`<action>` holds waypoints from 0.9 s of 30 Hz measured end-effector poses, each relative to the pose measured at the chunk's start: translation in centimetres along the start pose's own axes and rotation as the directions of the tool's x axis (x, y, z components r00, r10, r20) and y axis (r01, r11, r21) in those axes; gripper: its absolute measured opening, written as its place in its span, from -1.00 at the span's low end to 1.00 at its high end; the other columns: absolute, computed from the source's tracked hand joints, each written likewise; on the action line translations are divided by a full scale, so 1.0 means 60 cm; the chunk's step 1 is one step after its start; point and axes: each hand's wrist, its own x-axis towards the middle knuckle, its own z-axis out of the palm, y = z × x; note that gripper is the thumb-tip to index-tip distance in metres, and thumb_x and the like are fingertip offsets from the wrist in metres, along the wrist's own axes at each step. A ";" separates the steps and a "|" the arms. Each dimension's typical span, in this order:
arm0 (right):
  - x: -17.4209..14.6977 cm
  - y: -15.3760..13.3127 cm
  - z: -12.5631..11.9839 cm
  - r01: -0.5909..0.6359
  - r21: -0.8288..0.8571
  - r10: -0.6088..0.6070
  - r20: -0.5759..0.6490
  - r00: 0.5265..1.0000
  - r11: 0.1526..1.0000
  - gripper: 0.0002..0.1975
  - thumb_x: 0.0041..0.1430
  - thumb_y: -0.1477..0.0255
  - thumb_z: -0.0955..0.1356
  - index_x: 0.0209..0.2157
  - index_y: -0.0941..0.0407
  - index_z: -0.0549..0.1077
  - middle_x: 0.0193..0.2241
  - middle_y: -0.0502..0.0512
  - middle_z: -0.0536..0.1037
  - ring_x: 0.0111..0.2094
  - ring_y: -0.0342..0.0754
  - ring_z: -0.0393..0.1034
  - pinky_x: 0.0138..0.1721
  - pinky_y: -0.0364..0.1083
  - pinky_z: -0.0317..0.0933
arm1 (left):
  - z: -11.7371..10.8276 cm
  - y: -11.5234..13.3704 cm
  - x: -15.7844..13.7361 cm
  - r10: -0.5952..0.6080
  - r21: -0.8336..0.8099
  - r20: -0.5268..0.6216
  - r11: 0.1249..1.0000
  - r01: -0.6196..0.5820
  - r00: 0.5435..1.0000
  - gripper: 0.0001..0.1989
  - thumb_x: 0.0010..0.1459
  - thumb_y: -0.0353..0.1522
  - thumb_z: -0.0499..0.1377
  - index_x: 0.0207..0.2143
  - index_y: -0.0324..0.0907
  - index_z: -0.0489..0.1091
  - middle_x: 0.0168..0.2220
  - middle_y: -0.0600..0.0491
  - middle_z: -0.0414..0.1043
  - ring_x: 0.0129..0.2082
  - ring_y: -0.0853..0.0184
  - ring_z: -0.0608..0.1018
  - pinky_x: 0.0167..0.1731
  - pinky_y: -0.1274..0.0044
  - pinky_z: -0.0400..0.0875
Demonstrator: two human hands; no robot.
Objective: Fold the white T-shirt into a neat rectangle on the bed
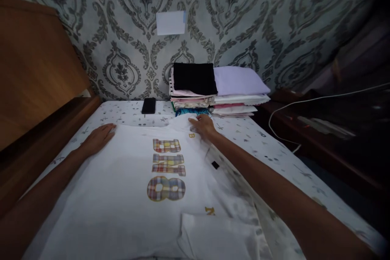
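Down at six o'clock, a big white shirt (122, 187) lies spread out. The left hand (99, 139) rests flat near its ten o'clock, fingers close together, touching cloth. The right hand (203, 125) pinches its edge near one o'clock. Past its twelve sits a black phone (148, 105).

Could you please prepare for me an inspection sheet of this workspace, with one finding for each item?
Surface: white patterned sheet, partly covered by the shirt.
Job's things: white shirt with plaid lettering, spread out, some folds at the near right.
Clutter: black phone-like object at the far end; to its right, folded cloth stacks, one topped black, one topped lilac.
Hands: left hand flat on the shirt's far left edge; right hand at its collar, grip unclear.
Cables: white cable at right, ends unclear.
Surroundings: patterned wall with white card; brown wooden panel at left.
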 end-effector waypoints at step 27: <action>-0.002 -0.054 -0.022 0.193 0.513 -0.259 0.060 0.964 0.836 -0.57 0.01 0.03 0.41 -0.34 0.07 0.28 -0.51 -0.10 0.39 -0.52 -0.12 0.49 -0.54 -0.20 0.34 | 0.089 0.305 0.107 0.455 -0.370 -0.102 0.808 -0.459 0.884 -0.58 0.35 -0.16 -0.06 0.14 -0.11 0.30 0.11 -0.12 0.40 0.13 0.15 0.42 0.15 0.26 0.27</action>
